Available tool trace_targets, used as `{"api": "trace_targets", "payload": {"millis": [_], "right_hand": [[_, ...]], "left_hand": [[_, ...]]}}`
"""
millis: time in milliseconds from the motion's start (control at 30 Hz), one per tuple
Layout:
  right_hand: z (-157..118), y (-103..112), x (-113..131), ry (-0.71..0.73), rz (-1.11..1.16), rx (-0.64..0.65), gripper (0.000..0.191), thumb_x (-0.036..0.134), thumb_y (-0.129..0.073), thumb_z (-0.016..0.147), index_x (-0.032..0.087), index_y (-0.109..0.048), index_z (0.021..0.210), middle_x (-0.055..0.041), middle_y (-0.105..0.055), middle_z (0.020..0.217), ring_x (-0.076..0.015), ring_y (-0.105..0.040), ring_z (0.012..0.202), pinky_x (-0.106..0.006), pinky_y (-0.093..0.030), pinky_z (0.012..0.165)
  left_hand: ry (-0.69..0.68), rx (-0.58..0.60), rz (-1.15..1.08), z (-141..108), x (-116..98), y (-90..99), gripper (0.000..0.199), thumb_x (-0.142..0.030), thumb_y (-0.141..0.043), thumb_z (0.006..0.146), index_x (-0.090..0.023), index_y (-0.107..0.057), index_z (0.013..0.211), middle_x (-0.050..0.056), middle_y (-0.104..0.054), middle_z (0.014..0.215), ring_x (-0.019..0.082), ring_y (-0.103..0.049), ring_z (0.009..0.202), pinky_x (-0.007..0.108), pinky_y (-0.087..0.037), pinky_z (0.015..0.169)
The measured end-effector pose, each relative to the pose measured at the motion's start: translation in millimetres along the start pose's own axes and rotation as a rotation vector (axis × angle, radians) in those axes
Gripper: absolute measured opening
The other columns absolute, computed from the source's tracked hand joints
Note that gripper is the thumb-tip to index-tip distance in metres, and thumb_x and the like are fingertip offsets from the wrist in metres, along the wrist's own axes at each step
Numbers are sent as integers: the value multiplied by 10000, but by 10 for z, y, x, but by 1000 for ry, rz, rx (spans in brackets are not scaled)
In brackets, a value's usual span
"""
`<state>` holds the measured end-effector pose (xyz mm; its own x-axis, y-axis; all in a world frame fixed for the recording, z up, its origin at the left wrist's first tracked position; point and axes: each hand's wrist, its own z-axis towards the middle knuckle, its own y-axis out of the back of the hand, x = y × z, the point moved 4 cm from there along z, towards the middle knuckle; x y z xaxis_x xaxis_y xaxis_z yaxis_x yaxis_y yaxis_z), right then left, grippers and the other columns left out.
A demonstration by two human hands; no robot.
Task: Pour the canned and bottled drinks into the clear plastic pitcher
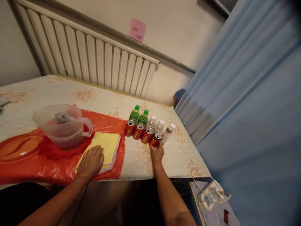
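Note:
My left hand (92,160) lies flat with its fingers spread on a folded yellow cloth (108,146). The cloth rests on a red plastic sheet (105,121). My right hand (157,153) grips the rightmost red can (155,140) at its lower part. That can stands at the end of a row of several red cans (138,131). Behind the row are two green-capped bottles (134,115) and white-capped clear bottles (151,121). One more white-capped bottle (168,133) leans a little to the right of my right hand.
A clear plastic jug (63,128) with a handle stands left on the sheet, beside a round red lid (20,147). A power strip (211,194) with cables sits on a small stand at lower right. A blue curtain (235,110) hangs at the right.

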<state>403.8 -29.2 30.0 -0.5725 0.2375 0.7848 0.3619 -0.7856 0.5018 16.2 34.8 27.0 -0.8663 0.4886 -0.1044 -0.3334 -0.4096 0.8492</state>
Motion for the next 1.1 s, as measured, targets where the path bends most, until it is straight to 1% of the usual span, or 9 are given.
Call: {"api": "trace_targets", "payload": {"millis": [100,200,400,633,767,833,933,1100], "right_hand": [[22,-3,4,6,-38,-6,550,362,-781,702,134,-670,1191,-152,-744,1084,-294,-682,991,-344,-495,850],[28,-3,9,12,-66,-3,556,356,-791,702,134,-666,1196,-153,-743,1078,-302,-678,993,-351,-491,846],[21,14,33,25,-84,2,489,337,-787,719,148,-679,1156,-129,-753,1017,-282,-682,939,-327,-481,807],[17,14,25,25,-104,-6,499,343,-768,740,126,-678,1181,-138,-745,998,-283,-674,908,-331,-477,792],[9,3,-4,22,-119,-5,535,353,-754,751,112,-664,1219,-154,-737,1014,-294,-669,923,-341,-474,806],[7,0,-15,21,-123,-2,521,361,-741,761,110,-664,1211,-157,-736,1015,-297,-669,932,-343,-472,812],[7,1,-14,21,-121,6,480,379,-720,780,123,-669,1183,-145,-738,1010,-292,-672,934,-340,-473,807],[10,6,9,22,-111,12,497,364,-751,754,134,-668,1187,-135,-743,1018,-287,-672,933,-336,-479,806]], "left_hand": [[5,9,-16,6,-10,17,407,-281,-411,949,-91,-674,1195,190,-663,1319,334,-589,1245,489,-456,1065],[19,10,-31,13,-21,42,405,-284,-408,947,-98,-673,1189,189,-662,1318,335,-589,1242,489,-454,1063],[44,17,-62,16,-29,56,401,-287,-420,934,-108,-676,1185,187,-659,1323,340,-590,1243,492,-448,1066],[30,14,-38,15,-28,53,405,-285,-399,949,-107,-675,1185,182,-665,1323,333,-590,1240,492,-460,1060],[24,6,-40,11,-32,58,410,-289,-395,951,-100,-673,1188,185,-665,1319,332,-588,1240,494,-460,1061],[32,4,-45,10,-32,59,403,-287,-402,946,-109,-671,1188,183,-662,1325,330,-584,1248,495,-459,1064],[51,7,-61,11,-31,59,390,-286,-413,935,-129,-671,1183,182,-657,1333,332,-580,1258,502,-462,1060],[63,13,-108,10,-21,51,382,-293,-431,920,-146,-671,1179,186,-655,1330,338,-574,1264,523,-456,1063]]}}
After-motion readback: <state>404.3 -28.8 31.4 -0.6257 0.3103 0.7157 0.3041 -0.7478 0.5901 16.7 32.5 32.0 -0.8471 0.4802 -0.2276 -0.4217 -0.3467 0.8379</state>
